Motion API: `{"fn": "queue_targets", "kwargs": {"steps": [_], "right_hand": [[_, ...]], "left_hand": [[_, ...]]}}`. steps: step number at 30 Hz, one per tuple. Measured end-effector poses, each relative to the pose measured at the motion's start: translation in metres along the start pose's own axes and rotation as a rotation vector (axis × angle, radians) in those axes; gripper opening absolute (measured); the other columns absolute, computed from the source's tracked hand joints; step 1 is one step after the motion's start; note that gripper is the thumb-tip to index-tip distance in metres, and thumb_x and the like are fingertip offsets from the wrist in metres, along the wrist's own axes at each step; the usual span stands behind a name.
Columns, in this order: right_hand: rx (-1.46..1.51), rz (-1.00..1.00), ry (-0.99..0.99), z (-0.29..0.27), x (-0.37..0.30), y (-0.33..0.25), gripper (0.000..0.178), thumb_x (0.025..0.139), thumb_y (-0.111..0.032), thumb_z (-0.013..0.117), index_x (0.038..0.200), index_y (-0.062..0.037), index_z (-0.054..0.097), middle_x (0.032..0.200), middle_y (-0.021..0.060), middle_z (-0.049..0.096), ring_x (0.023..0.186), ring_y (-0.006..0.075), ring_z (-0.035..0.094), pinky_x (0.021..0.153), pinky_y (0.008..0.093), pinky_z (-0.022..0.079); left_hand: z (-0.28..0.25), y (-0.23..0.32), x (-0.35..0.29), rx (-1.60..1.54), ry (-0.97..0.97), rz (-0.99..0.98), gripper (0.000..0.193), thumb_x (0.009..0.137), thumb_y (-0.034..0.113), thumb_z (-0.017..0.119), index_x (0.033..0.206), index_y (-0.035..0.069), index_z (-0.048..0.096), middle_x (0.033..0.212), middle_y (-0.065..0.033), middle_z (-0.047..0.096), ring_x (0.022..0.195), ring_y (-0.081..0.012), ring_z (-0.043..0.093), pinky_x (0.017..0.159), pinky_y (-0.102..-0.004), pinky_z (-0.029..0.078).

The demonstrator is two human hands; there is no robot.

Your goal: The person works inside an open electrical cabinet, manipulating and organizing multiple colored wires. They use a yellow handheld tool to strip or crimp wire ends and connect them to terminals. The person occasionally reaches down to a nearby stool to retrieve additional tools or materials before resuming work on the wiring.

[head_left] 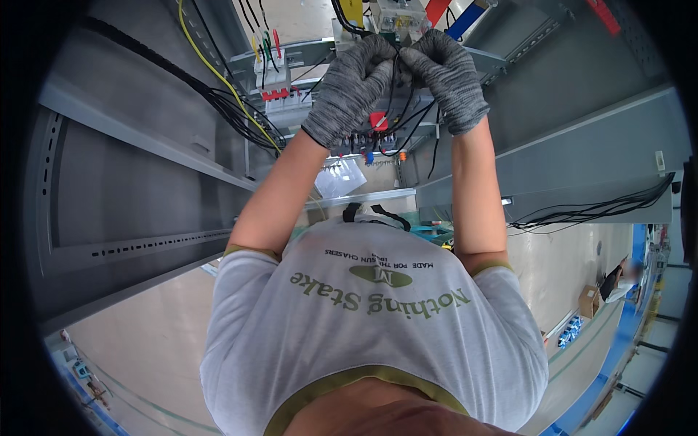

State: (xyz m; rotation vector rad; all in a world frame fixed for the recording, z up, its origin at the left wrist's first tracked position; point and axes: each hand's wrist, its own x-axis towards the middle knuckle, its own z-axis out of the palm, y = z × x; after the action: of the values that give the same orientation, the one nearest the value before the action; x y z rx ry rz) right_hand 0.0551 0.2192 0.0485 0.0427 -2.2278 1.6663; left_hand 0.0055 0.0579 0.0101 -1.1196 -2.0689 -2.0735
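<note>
Both my hands wear grey knitted gloves and meet inside a grey metal cabinet. My left hand point(350, 89) is closed, thumb against fingers, on black wires point(392, 94) that run down between the hands. My right hand point(449, 81) is closed beside it, its fingertips at the same wires. Fingers hide the exact spot they grip. Just beyond the fingertips sits a clear-covered electrical component point(398, 20). Below the hands lies a row of terminals point(356, 142) with a red part point(379, 120) above it.
A small breaker point(273, 71) with red tabs and thin wires sits left. A black cable bundle point(196, 83) and a yellow wire point(211, 65) cross the left wall. More black wires point(596, 207) hang over the right panel. A person point(618, 282) is far right, near a cardboard box point(589, 301).
</note>
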Motion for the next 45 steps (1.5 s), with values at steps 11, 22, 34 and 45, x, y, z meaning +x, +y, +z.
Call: {"fn": "queue_targets", "kwargs": {"steps": [11, 22, 34, 45], "right_hand": [[0.245, 0.184, -0.206, -0.006, 0.011, 0.005, 0.02, 0.084, -0.016, 0.069, 0.094, 0.0007, 0.066, 0.078, 0.0051, 0.066, 0.065, 0.0093, 0.058, 0.059, 0.0223, 0.046], [-0.169, 0.033, -0.287, -0.017, 0.022, -0.004, 0.018, 0.085, -0.018, 0.069, 0.093, -0.0017, 0.066, 0.077, 0.0014, 0.063, 0.068, 0.0078, 0.056, 0.06, 0.0232, 0.046], [-0.163, 0.045, -0.422, -0.038, 0.012, -0.021, 0.017, 0.086, -0.016, 0.068, 0.093, -0.0015, 0.063, 0.075, -0.0012, 0.057, 0.07, 0.0084, 0.05, 0.061, 0.0255, 0.043], [-0.116, 0.117, -0.302, -0.054, -0.01, -0.014, 0.022, 0.086, -0.019, 0.067, 0.101, -0.0026, 0.065, 0.083, 0.0028, 0.064, 0.073, 0.0103, 0.059, 0.065, 0.0244, 0.048]], "left_hand": [[-0.012, 0.006, -0.004, 0.027, 0.03, -0.055, 0.024, 0.09, 0.019, 0.059, 0.104, 0.001, 0.064, 0.092, -0.0107, 0.067, 0.084, -0.015, 0.063, 0.079, -0.0292, 0.05], [-0.015, 0.016, 0.008, 0.378, -0.023, -0.12, 0.029, 0.086, 0.025, 0.067, 0.103, 0.002, 0.066, 0.094, -0.0091, 0.068, 0.087, -0.0162, 0.062, 0.083, -0.0299, 0.049], [-0.008, 0.054, 0.011, 0.348, -0.03, -0.121, 0.023, 0.083, 0.02, 0.065, 0.095, 0.0, 0.065, 0.083, -0.0114, 0.067, 0.079, -0.0204, 0.063, 0.074, -0.0325, 0.049], [-0.006, 0.06, 0.013, 0.414, -0.06, -0.058, 0.023, 0.083, 0.022, 0.063, 0.092, 0.0, 0.066, 0.083, -0.0119, 0.067, 0.079, -0.0206, 0.063, 0.074, -0.0333, 0.049]]}}
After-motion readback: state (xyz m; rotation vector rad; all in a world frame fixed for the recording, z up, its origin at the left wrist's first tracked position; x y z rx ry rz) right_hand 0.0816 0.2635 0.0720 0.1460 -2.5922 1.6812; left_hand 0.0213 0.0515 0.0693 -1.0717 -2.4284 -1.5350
